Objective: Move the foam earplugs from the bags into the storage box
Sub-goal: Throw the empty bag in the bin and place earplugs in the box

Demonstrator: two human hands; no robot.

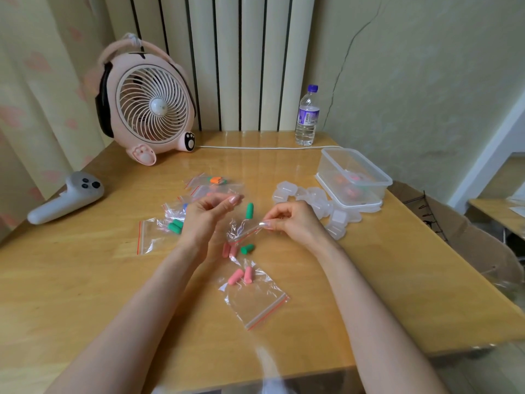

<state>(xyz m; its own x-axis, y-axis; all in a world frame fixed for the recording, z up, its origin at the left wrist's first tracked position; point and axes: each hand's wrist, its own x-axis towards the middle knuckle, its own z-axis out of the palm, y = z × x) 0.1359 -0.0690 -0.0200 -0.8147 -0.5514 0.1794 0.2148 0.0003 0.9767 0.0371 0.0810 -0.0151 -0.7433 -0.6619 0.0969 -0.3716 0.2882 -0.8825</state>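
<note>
Right hand (289, 220) pinches one edge of a clear zip bag (241, 233) over the middle of the table (85, 280). Left hand (207, 214) is at its 9 o'clock, fingers relaxed, holding nothing. An upper green earplug (249, 211) shows between the hands. A lower green earplug (247, 248) and pink earplugs (229, 249) lie at the bag's 6 o'clock edge; whether the pink ones are inside it cannot be determined. Further toward 6 o'clock, a second bag (255, 302) holds two pink plugs (240, 275). Storage box (353, 177) stands at 2 o'clock, its coloured contents indistinct. A pile of bags (204, 191) lies at 11 o'clock.
</note>
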